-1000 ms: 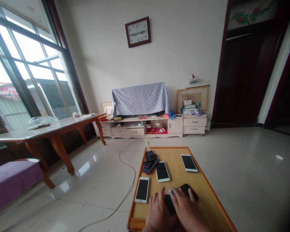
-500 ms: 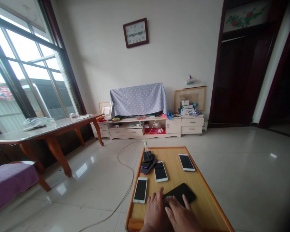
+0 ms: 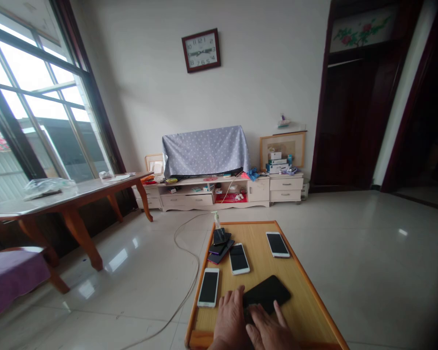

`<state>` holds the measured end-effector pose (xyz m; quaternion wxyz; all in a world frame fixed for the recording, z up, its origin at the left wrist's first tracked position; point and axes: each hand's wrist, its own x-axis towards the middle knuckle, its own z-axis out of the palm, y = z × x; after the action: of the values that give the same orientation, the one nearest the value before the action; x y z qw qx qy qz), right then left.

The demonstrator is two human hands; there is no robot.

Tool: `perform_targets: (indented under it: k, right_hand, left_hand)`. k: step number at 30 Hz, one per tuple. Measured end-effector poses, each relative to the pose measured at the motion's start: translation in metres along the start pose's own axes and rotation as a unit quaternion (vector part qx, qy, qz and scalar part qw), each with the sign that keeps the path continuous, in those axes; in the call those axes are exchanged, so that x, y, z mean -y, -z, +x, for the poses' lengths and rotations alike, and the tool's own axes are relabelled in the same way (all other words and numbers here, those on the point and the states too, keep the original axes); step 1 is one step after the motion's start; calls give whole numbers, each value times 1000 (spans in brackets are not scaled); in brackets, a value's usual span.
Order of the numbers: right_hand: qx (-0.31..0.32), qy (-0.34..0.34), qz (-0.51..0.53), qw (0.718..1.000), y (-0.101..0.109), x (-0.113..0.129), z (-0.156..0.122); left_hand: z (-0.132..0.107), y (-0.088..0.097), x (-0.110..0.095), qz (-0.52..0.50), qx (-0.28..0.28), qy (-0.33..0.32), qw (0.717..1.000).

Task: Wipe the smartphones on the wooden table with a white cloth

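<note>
A dark smartphone (image 3: pixel 272 290) lies at a slant on the near part of the small wooden table, its near end covered by my hands. My left hand (image 3: pixel 229 316) is at the phone's left edge, fingers close together and curled against it. Over the near part of the phone rests my right hand (image 3: pixel 270 326), palm down, with the outer finger spread from the others. Something greyish shows by its fingertips, too unclear to name. A white phone (image 3: pixel 208 288) lies just left of my left hand.
Farther up the wooden table (image 3: pixel 259 262) lie a white phone (image 3: pixel 239 258), another white phone (image 3: pixel 277 244) at the right edge, and a stack of dark phones (image 3: pixel 221 245) beside a pump bottle (image 3: pixel 216 221). A cable (image 3: pixel 195 272) runs along the floor on the left.
My right hand has shifted slightly down and left over the dark phone. My left hand stays at its edge. The whole view has swung a little, moving the scene left.
</note>
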<state>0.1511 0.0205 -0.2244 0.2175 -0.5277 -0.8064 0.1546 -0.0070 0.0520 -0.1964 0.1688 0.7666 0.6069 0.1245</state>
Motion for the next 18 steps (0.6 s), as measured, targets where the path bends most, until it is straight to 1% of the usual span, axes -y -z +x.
perform_targets:
  k: [2, 5, 7, 8, 10, 11, 13, 15, 16, 17, 18]
  right_hand:
    - [-26, -48, -24, 998, 12, -14, 0]
    - [-78, -140, -75, 984, 34, -46, 2]
    - [-108, -173, -102, 974, 41, -60, 3]
    - [-118, -180, -111, 970, 40, -63, 3]
    - [-118, -174, -120, 970, 31, -59, 3]
    - [-106, -158, -117, 975, 23, -52, 2]
    - [-65, -99, -96, 988, 5, -35, 2]
    - [-25, -33, -68, 997, -7, -20, 2]
    - [-12, -12, -58, 998, -8, -15, 2]
    - [-6, -6, -53, 999, -7, -13, 2]
    - [-6, -16, -53, 998, -2, -14, 3]
  left_hand:
    - [-1, 1, -3, 1, -18, 3, 1000]
    - [-4, 4, -9, 7, -35, 1, 999]
    - [-6, 7, -12, 5, -34, 3, 999]
    - [-6, 8, -12, 3, -31, 4, 999]
    - [-5, 8, -12, 0, -27, 5, 1000]
    - [-5, 8, -10, 2, -24, 6, 1000]
    - [-2, 7, -7, 10, -15, 7, 1000]
    - [0, 5, -4, 15, 0, 1, 1000]
    - [0, 5, -4, 15, 5, -3, 1000]
    - [0, 6, -4, 14, 5, -3, 1000]
    - [-1, 6, -5, 13, 0, -1, 1000]
